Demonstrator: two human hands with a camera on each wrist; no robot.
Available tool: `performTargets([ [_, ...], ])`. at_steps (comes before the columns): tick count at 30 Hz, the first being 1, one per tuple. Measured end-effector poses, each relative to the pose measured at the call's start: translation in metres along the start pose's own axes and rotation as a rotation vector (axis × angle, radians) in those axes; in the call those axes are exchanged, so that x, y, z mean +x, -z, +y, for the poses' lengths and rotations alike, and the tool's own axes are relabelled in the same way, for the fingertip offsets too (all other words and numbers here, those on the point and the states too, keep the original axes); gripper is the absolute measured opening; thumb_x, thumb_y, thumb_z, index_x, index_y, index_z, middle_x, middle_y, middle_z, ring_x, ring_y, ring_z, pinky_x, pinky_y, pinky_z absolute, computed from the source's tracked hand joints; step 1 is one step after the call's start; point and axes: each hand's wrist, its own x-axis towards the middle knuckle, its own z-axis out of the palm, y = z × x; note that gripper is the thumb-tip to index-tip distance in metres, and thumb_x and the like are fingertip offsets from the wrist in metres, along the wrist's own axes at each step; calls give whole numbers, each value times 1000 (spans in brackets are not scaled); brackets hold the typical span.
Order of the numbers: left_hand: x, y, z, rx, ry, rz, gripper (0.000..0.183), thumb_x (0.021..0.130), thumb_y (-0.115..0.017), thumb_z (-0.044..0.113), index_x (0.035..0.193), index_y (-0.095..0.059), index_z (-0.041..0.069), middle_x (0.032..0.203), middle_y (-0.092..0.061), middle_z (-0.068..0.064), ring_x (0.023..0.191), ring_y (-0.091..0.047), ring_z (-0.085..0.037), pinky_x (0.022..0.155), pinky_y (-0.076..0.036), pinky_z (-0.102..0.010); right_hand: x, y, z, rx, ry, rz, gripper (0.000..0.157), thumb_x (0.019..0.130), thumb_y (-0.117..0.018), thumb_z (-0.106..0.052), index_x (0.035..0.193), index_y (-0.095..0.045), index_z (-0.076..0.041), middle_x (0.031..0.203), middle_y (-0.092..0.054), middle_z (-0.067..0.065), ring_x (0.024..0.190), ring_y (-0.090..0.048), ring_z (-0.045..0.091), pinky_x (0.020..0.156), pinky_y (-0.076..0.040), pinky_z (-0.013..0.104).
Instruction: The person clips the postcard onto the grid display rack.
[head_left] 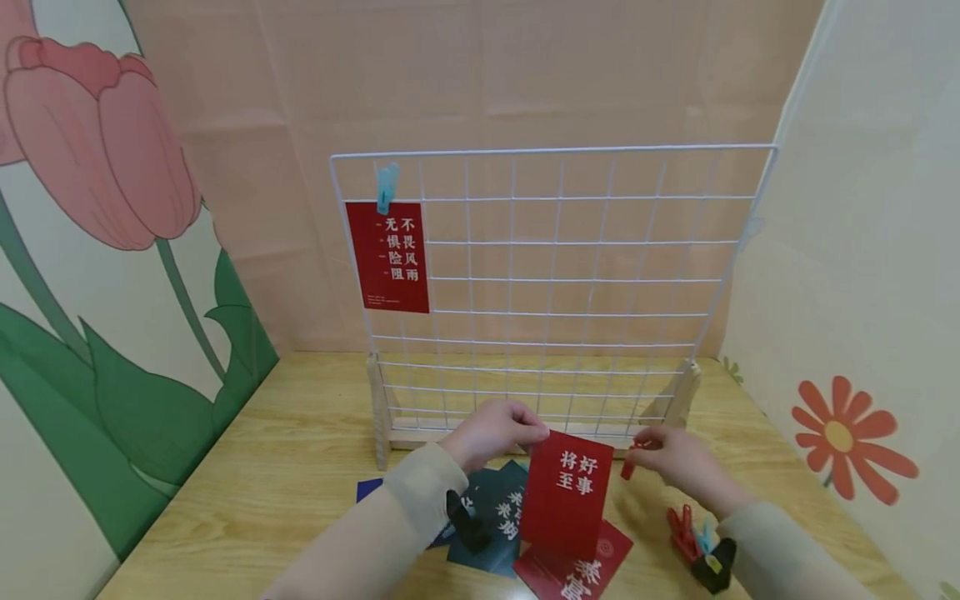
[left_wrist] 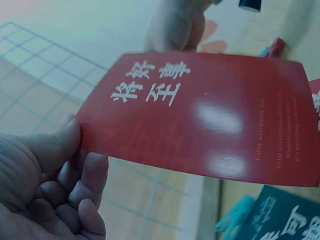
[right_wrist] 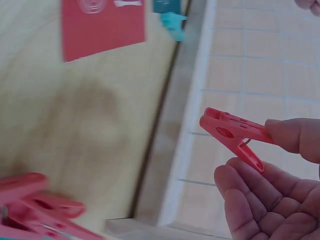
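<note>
My left hand [head_left: 495,437] pinches a red card [head_left: 566,512] with white characters by its upper left corner, between thumb and finger. In the left wrist view the card [left_wrist: 200,117] spreads flat and glossy ahead of the thumb. To its right, my right hand [head_left: 690,471] pinches a red clothespin [right_wrist: 235,132] by its handle ends, thumb on one and fingers on the other. Both hands are low in front of a white wire grid [head_left: 555,151]. On its upper left hangs another red card [head_left: 390,267], under a light blue clothespin [head_left: 386,187].
Below the hands, a dark teal card [head_left: 487,533], a red card [head_left: 581,575] and a blue card [head_left: 367,489] lie on the wooden table [head_left: 285,467]. Red clothespins [head_left: 681,533] and a light blue one [head_left: 706,536] sit by the right wrist. Wooden feet [head_left: 378,412] support the grid.
</note>
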Motion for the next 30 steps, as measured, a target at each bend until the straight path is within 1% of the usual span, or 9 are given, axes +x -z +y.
performTargets([
  [2, -3, 8, 3, 4, -9, 20, 11, 90, -68, 25, 92, -70, 14, 89, -68, -2, 84, -63, -22, 86, -48, -47, -1, 6, -6, 1, 27, 16, 49, 86, -70, -39, 113, -63, 2, 100, -68, 12, 88, -63, 26, 70, -51, 42],
  [4, -6, 15, 6, 12, -23, 40, 11, 90, -68, 25, 92, -69, 14, 90, -68, -2, 86, -62, -22, 85, -47, -45, -2, 11, -14, 7, 54, 28, 53, 86, -70, -40, 116, -62, 3, 102, -68, 13, 91, -64, 28, 74, -52, 45],
  [6, -8, 21, 9, 18, -35, 59, 12, 90, -68, 25, 92, -69, 14, 91, -68, -2, 87, -61, -21, 85, -46, -44, -2, 17, -21, 10, 76, 36, 55, 87, -69, -43, 117, -61, 3, 104, -68, 13, 93, -64, 29, 76, -52, 46],
  [10, -12, 34, 16, 16, -46, 98, 15, 90, -69, 27, 93, -68, 13, 91, -68, -3, 89, -60, -21, 88, -42, -47, -3, 26, -38, 18, 119, 53, 57, 87, -69, -44, 119, -60, 3, 104, -67, 11, 95, -64, 28, 78, -52, 46],
  [14, -16, 46, 24, 13, -39, 134, 17, 90, -69, 30, 94, -68, 13, 93, -68, -3, 91, -59, -21, 86, -39, -47, -1, 36, -54, 19, 152, 76, 57, 86, -70, -44, 118, -59, 1, 103, -68, 10, 95, -64, 27, 78, -52, 45],
  [20, -22, 65, 40, 20, -104, 173, 16, 93, -65, 24, 97, -68, 9, 93, -67, -5, 91, -59, -23, 88, -41, -45, 0, 54, -77, 36, 215, 115, 52, 87, -69, -42, 118, -60, 0, 103, -69, 9, 94, -64, 25, 73, -53, 38],
  [23, -25, 73, 49, 32, -120, 214, 15, 94, -64, 22, 97, -68, 8, 93, -67, -5, 91, -60, -24, 88, -43, -44, -1, 62, -90, 48, 241, 119, 52, 88, -67, -44, 118, -60, -3, 103, -68, 8, 93, -63, 24, 72, -51, 36],
  [27, -29, 82, 61, 77, -120, 266, 13, 94, -64, 23, 98, -69, 11, 92, -68, -3, 92, -60, -23, 89, -44, -44, -1, 71, -108, 59, 258, 106, 51, 88, -65, -48, 117, -60, -7, 105, -68, 7, 96, -62, 24, 79, -51, 43],
  [30, -32, 88, 69, 93, -140, 289, 13, 94, -63, 23, 99, -69, 12, 93, -67, -4, 94, -59, -23, 92, -43, -46, -1, 77, -122, 47, 279, 111, 50, 88, -65, -49, 116, -62, -8, 106, -68, 6, 99, -62, 25, 84, -49, 47],
])
